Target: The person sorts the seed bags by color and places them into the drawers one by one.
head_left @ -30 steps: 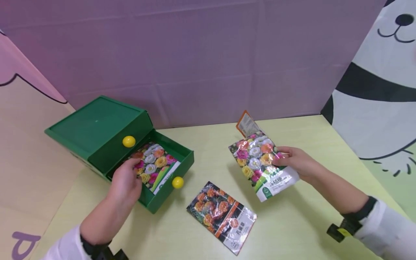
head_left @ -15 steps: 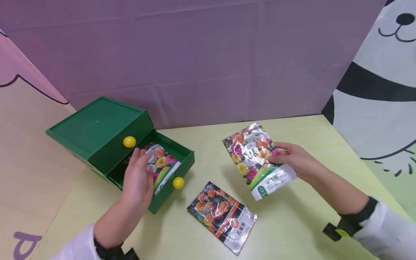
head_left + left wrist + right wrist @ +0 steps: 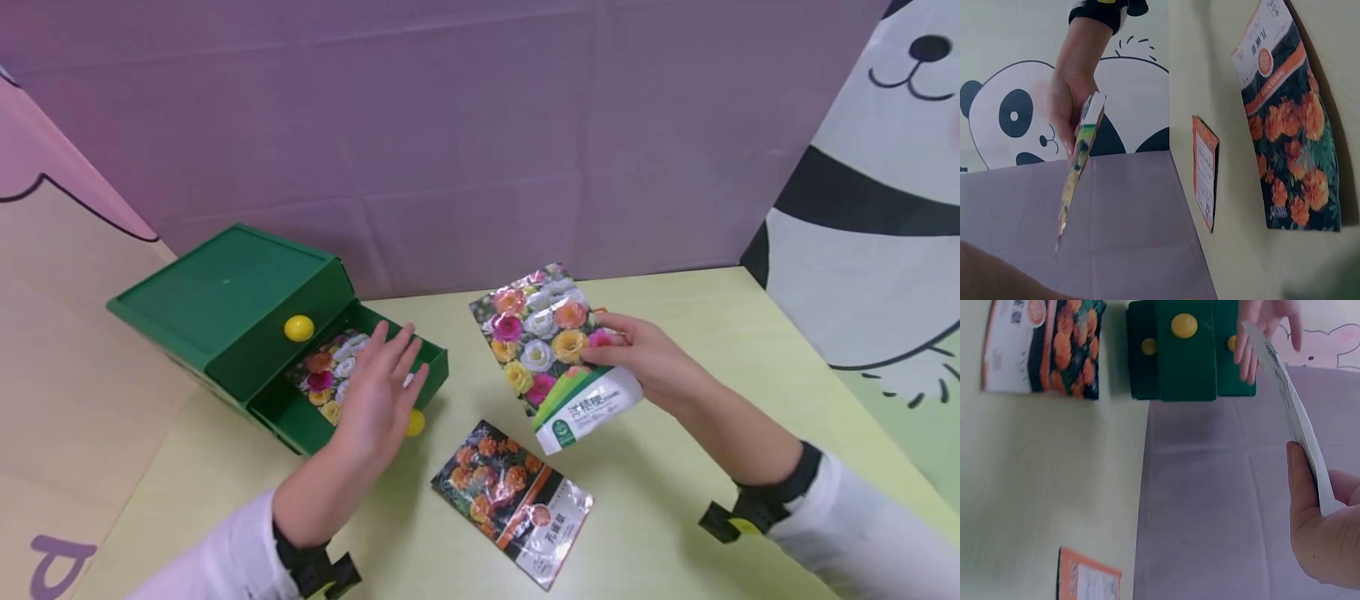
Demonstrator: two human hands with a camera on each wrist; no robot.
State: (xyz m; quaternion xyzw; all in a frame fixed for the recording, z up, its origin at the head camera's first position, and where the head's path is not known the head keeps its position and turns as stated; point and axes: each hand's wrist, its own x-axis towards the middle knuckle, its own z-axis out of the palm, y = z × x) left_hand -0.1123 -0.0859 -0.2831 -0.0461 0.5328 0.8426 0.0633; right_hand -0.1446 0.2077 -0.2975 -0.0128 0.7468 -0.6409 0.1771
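The right hand is clamping its grip on a packet, thumb and fingers pressing opposite faces at its right edge. Its forearm is slanting in from the right, wrist lying lower in the head view than the fingertips. The packet is hanging clear of the bench, its white end pointing toward the person, its flowered end sloping away, and most of it projecting leftward beyond the grip. The left hand is holding nothing: its straight fingers are spreading apart above the open drawer, back of the hand facing up, forearm slanting in from the lower left. Below it, a second packet is lying in the drawer, partly hidden by the hand. The drawer is jutting from a green box. Between the forearms, an orange-flower packet is lying on the bench; an orange-rimmed packet is resting farther back.
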